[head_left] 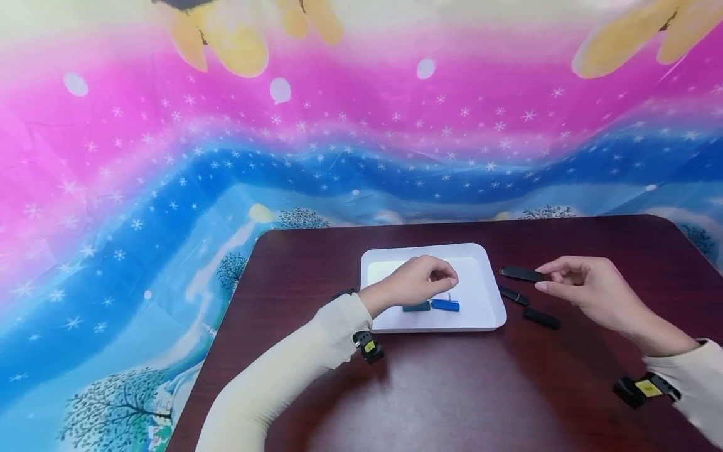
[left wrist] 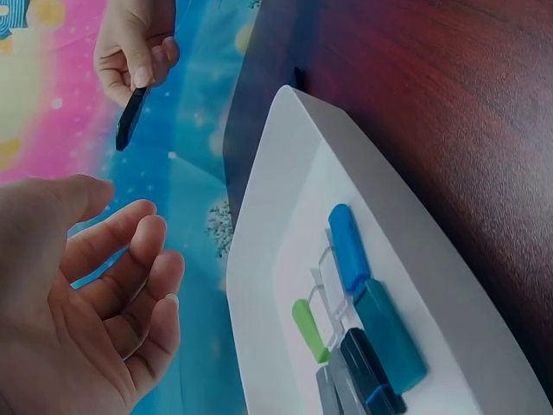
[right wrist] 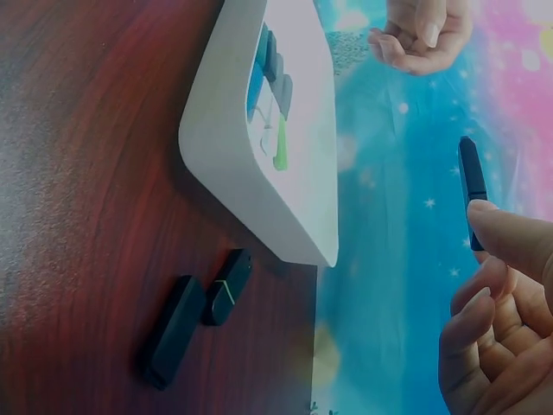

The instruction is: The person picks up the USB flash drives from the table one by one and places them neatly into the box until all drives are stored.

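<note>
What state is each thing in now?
White rectangular tray: upright on dark red-brown table
Blue rounded stick: in tray
Teal stick: in tray
Lime-green stick: in tray
Dark stick: in tray
Grey stick: in tray
Slim black stick: held in air
Banded black stick: on table
Plain black stick: on table
Right hand: pinching slim black stick
Left hand: empty, loosely curled

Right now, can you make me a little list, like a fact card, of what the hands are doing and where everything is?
Right hand: pinching a black stick
Left hand: above the tray, holding nothing
In the tray: blue stick, teal stick, green stick, and more
Table, beside the tray: striped black stick, plain black stick
Behind: snowflake cloth
</note>
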